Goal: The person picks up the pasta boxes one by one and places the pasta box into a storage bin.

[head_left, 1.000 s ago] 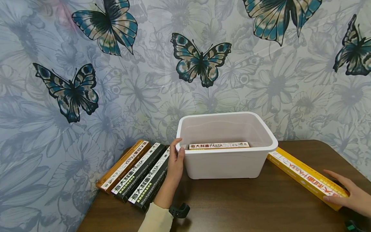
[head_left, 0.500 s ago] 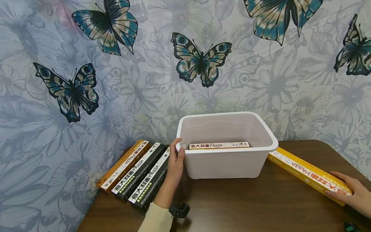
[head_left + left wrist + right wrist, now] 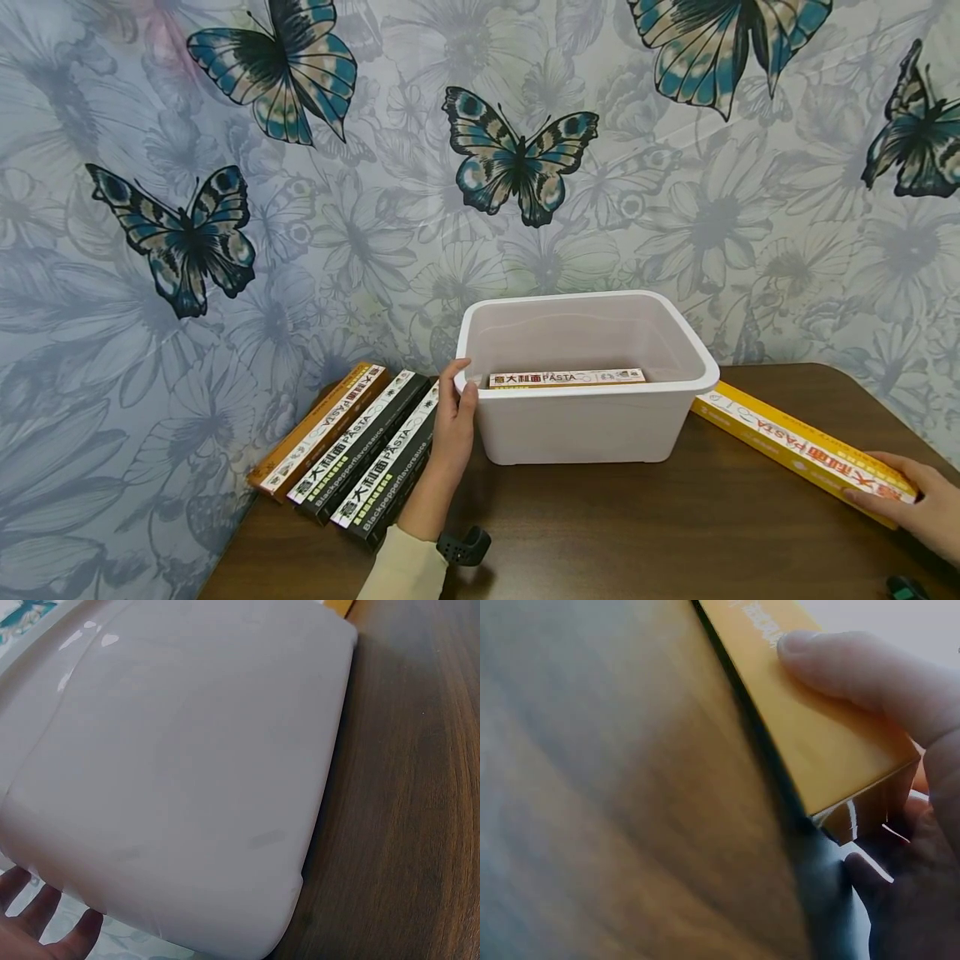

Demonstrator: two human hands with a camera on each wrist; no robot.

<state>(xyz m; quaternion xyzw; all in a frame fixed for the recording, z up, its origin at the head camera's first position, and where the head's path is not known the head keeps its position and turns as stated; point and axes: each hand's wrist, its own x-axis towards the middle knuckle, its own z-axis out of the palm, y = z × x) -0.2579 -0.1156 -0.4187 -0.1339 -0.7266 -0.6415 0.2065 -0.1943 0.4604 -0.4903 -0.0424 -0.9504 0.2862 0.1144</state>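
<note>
A white plastic bin (image 3: pixel 577 429) stands upright mid-table, one pasta box (image 3: pixel 566 378) visible inside. My left hand (image 3: pixel 453 425) holds its left rim, thumb at the front corner; in the left wrist view, curled fingers (image 3: pixel 84 934) touch the bin's wall (image 3: pixel 187 765). To the right, a yellow pasta box (image 3: pixel 795 446) slants from beside the bin toward me. My right hand (image 3: pixel 921 500) grips its near end. The right wrist view shows the thumb on one face of the yellow box (image 3: pixel 802 735) and the other fingers round the far side, partly hidden.
Left of the bin, a brown pasta box (image 3: pixel 318 432) and two black pasta boxes (image 3: pixel 358 446) lie side by side on the wooden table (image 3: pixel 637 533). Behind the table rises a butterfly-patterned wall covering (image 3: pixel 390 250). A small dark object (image 3: pixel 906 587) shows at the lower right edge.
The right hand has moved slightly right and closer round the yellow pasta box, whose near end has shifted right and up a little. The left hand and bin stay in place.
</note>
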